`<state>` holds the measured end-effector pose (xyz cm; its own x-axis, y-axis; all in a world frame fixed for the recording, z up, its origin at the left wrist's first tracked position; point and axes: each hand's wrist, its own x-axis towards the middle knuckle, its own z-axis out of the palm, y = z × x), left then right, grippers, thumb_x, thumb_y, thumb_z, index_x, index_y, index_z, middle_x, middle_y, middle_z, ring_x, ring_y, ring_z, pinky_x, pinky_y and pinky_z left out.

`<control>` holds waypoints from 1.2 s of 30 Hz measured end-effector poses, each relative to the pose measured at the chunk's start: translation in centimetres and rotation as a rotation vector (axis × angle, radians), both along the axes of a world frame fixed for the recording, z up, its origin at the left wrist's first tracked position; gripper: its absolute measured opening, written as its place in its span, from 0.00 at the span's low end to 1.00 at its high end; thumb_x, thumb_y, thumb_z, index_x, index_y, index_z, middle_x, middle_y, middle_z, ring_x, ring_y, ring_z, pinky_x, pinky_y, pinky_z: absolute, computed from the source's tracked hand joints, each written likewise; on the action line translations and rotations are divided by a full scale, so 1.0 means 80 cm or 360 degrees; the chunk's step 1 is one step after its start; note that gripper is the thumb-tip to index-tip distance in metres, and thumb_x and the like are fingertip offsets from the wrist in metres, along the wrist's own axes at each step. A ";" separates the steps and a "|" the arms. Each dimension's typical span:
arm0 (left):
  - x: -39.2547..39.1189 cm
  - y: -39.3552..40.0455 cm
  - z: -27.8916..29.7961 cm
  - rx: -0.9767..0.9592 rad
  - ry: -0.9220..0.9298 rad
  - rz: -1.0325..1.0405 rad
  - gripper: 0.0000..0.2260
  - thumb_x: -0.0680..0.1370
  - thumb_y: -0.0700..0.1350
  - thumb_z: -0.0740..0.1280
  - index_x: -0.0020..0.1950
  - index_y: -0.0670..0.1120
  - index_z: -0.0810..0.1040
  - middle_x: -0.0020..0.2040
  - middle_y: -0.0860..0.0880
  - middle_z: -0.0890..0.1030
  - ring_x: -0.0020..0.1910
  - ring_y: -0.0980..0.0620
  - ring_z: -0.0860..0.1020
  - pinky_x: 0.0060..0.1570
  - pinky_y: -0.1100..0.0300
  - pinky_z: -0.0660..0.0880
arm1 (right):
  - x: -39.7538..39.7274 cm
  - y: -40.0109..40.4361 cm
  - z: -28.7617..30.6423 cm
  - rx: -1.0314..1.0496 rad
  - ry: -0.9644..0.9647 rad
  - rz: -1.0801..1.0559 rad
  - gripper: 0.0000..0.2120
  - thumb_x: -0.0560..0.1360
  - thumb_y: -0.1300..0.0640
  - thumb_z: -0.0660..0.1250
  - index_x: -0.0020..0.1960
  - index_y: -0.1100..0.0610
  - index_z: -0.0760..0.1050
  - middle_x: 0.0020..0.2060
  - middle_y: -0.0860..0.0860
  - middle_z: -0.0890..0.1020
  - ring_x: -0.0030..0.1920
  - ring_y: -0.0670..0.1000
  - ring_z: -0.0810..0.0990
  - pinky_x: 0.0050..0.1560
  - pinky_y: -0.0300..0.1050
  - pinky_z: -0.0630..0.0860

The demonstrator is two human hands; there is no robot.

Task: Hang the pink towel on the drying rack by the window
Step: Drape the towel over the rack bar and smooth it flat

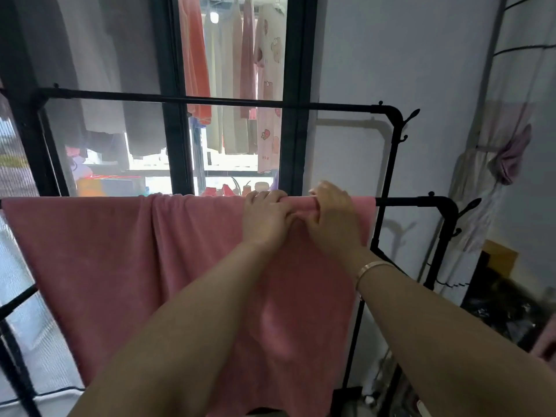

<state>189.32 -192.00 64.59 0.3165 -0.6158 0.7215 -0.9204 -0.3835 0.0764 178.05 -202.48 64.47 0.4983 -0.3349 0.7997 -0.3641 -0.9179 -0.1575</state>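
Note:
The pink towel (120, 260) hangs draped over the near bar of the black drying rack (415, 202), spread from the left edge almost to the bar's right end. Both my hands are at the towel's top right part on the bar. My left hand (264, 215) grips the towel's fold with fingers curled over the bar. My right hand (334, 215) is beside it, touching it, fingers pinching the cloth at the bar. A bracelet sits on my right wrist.
The rack's far bar (210, 100) runs higher, bare, in front of the black-framed window (296, 85). Clothes hang outside beyond the glass. Rack hooks (469, 207) stick out at the right. A white wall and hanging clothes (508, 158) are to the right.

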 end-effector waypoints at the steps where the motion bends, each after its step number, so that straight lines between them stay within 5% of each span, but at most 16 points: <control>1: -0.001 -0.001 0.000 0.0039 -0.0024 0.0024 0.14 0.79 0.57 0.60 0.61 0.56 0.79 0.62 0.52 0.77 0.61 0.48 0.72 0.66 0.52 0.56 | 0.000 -0.003 -0.006 0.0009 0.0151 0.0034 0.18 0.75 0.57 0.62 0.64 0.58 0.72 0.64 0.55 0.75 0.67 0.57 0.70 0.68 0.56 0.64; 6: 0.006 0.006 0.008 -0.0161 -0.0050 -0.0024 0.09 0.79 0.54 0.59 0.49 0.51 0.75 0.45 0.52 0.79 0.48 0.47 0.76 0.59 0.52 0.64 | -0.009 -0.027 -0.028 -0.0035 0.0327 -0.0015 0.26 0.79 0.53 0.58 0.75 0.53 0.58 0.74 0.53 0.63 0.76 0.55 0.55 0.75 0.55 0.49; 12: 0.015 0.009 -0.009 -0.0046 -0.0134 0.0260 0.17 0.81 0.55 0.53 0.59 0.48 0.75 0.54 0.48 0.80 0.55 0.45 0.75 0.66 0.48 0.59 | -0.033 -0.063 -0.026 0.0019 0.0248 -0.0190 0.26 0.78 0.49 0.60 0.73 0.57 0.63 0.69 0.55 0.69 0.73 0.57 0.61 0.73 0.60 0.56; 20: -0.016 -0.038 -0.007 -0.0115 -0.0090 0.0236 0.13 0.82 0.50 0.57 0.60 0.50 0.78 0.52 0.47 0.81 0.51 0.43 0.75 0.57 0.51 0.60 | -0.046 -0.082 -0.020 -0.0021 0.0262 -0.0259 0.25 0.77 0.47 0.61 0.70 0.57 0.66 0.67 0.55 0.72 0.70 0.57 0.66 0.72 0.59 0.58; 26: -0.037 -0.070 -0.010 -0.0127 -0.0045 0.0215 0.13 0.81 0.47 0.58 0.63 0.52 0.77 0.54 0.48 0.80 0.53 0.44 0.74 0.58 0.53 0.57 | -0.047 -0.086 -0.016 -0.0029 0.0239 -0.0186 0.22 0.76 0.55 0.62 0.69 0.57 0.68 0.65 0.55 0.74 0.68 0.55 0.68 0.70 0.53 0.58; 36: -0.037 -0.067 -0.011 -0.0212 -0.0061 0.0202 0.13 0.82 0.52 0.57 0.59 0.52 0.78 0.51 0.50 0.81 0.51 0.46 0.75 0.59 0.54 0.58 | -0.073 -0.126 -0.006 0.0011 0.0272 -0.0116 0.22 0.70 0.57 0.63 0.64 0.60 0.72 0.59 0.57 0.78 0.62 0.58 0.73 0.71 0.61 0.58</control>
